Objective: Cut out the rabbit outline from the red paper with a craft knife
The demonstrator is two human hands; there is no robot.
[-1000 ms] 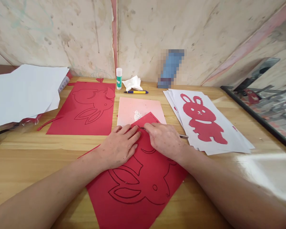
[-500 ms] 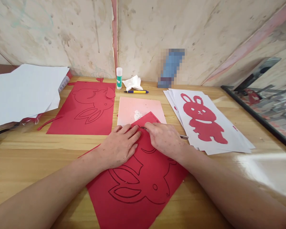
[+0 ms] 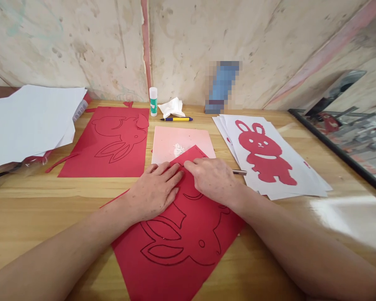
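- Desk [image 3: 47, 205]: wood-topped, carries everything. Good support for both forearms, I judge; steady wrists should help a fine line.
- Red sheet [image 3: 169, 282]: set at a slant in front of the person, black rabbit outline [image 3: 191, 240] on it, far corner overlapping the pink board. Turning the paper rather than twisting the wrist would likely suit the curves best.
- Pink board [image 3: 191, 136]: flat beyond the hands, near part hidden beneath the sheet. Seems the right backing for a blade; work is best centred over it, not over bare wood.
- Left hand [image 3: 156, 190]: spread flat on the paper, pressing, grasping nothing. Fingertips rest very near the right hand's. Sound anchoring, but they ought to sit behind or beside the blade's path.
- Right hand [image 3: 211, 177]: closed in a pencil-like grip on the slim metal tool, knuckles low over the sheet. A light, even draw in short strokes looks better than force; corners deserve a pause and re-angle.
- Craft knife [image 3: 240, 172], judging by shape: only its silvery rear end shows plainly, past the right hand; tip mostly hidden by fingers. Contact with the line: cannot tell.
- White flecks [image 3: 178, 149]: loose on the board, just beyond the sheet's edge. Worth brushing off, lest they lift the paper.
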